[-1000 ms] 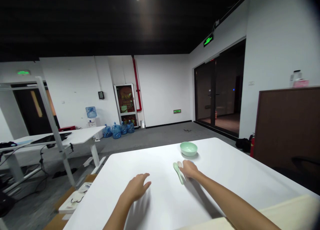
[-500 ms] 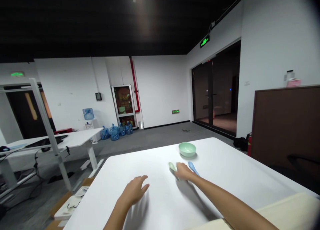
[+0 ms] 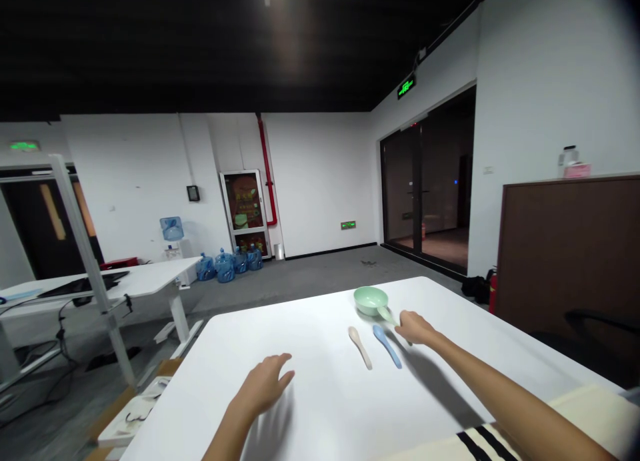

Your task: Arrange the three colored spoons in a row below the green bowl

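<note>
My right hand [image 3: 417, 327] is closed on the handle of a pale green spoon [image 3: 387, 313], whose bowl end touches the rim of a mint green bowl [image 3: 371, 300] at the far middle of the white table [image 3: 320, 407]. To the left of that hand lie a blue spoon [image 3: 387, 345] and a beige spoon [image 3: 360, 346], side by side on the table. My left hand [image 3: 263, 385] rests flat on the table nearer to me, fingers spread, holding nothing.
A brown cabinet [image 3: 565, 247] stands to the right of the table. A second white desk [image 3: 100, 284] with a metal frame stands at the left. Blue water jugs [image 3: 225, 265] sit by the far wall. A tray [image 3: 133, 417] lies on the floor by the table's left corner.
My right hand picked up the green spoon from left of the others and carried it right and back to the bowl. The beige and blue spoons now lie uncovered. My left hand barely moved.
</note>
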A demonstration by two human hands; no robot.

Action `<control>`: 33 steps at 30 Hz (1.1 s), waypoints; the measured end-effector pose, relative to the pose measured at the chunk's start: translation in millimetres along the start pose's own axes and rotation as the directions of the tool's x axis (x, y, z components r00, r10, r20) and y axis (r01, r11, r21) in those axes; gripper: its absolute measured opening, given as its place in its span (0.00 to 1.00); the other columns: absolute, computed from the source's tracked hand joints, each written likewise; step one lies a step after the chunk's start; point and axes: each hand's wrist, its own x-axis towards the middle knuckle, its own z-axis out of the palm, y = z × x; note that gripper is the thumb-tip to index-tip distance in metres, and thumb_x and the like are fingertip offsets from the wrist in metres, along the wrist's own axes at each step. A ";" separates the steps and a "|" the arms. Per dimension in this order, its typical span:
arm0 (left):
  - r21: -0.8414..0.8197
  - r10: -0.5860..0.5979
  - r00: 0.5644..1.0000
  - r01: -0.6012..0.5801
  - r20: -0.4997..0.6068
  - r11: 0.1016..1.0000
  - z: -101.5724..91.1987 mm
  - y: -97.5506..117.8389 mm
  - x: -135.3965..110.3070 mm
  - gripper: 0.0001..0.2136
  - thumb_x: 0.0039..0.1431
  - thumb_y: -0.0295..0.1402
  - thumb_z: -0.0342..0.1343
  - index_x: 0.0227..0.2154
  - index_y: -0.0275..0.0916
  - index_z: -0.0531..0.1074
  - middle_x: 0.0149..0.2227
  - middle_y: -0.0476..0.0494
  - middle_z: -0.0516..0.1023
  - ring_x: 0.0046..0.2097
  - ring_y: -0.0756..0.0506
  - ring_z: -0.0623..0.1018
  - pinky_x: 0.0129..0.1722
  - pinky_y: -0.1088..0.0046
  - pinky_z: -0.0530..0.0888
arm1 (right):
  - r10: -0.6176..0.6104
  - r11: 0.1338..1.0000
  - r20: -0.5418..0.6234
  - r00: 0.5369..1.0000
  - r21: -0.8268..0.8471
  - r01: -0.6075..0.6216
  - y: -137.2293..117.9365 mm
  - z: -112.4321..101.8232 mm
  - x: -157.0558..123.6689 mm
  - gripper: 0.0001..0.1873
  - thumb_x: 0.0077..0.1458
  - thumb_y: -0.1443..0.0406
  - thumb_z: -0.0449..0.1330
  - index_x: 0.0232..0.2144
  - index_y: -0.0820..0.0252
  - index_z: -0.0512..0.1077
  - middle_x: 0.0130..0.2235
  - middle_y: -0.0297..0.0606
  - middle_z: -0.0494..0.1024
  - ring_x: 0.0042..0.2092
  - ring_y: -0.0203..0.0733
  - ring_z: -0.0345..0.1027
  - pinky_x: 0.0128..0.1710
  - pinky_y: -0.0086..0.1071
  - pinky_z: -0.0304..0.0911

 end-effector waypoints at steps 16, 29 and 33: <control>0.029 -0.022 0.999 0.021 0.043 0.999 -4.1 6.0 -0.9 0.26 0.64 0.47 0.43 0.61 0.43 0.64 0.60 0.40 0.71 0.61 0.38 0.69 0.58 0.61 0.66 | 0.170 0.981 0.028 0.985 -0.094 -0.167 46.4 33.7 8.5 0.15 0.52 0.68 0.56 0.43 0.64 0.73 0.49 0.55 0.76 0.47 0.53 0.74 0.36 0.36 0.62; 0.024 -0.006 0.999 0.005 0.036 1.000 -0.3 -0.5 2.1 0.26 0.64 0.47 0.43 0.61 0.42 0.64 0.61 0.40 0.70 0.61 0.38 0.69 0.58 0.60 0.66 | 0.200 0.978 -0.024 0.979 -0.055 -0.201 36.5 17.6 2.1 0.18 0.55 0.57 0.58 0.42 0.64 0.74 0.48 0.55 0.77 0.46 0.55 0.74 0.37 0.37 0.63; 0.025 -0.011 0.999 0.010 0.030 1.000 -1.5 1.4 1.0 0.26 0.63 0.47 0.44 0.61 0.42 0.65 0.60 0.40 0.71 0.61 0.38 0.69 0.58 0.60 0.66 | 0.160 0.984 -0.118 0.980 -0.060 -0.168 14.6 -13.9 -5.0 0.23 0.59 0.51 0.52 0.42 0.64 0.74 0.47 0.55 0.77 0.47 0.55 0.73 0.39 0.38 0.63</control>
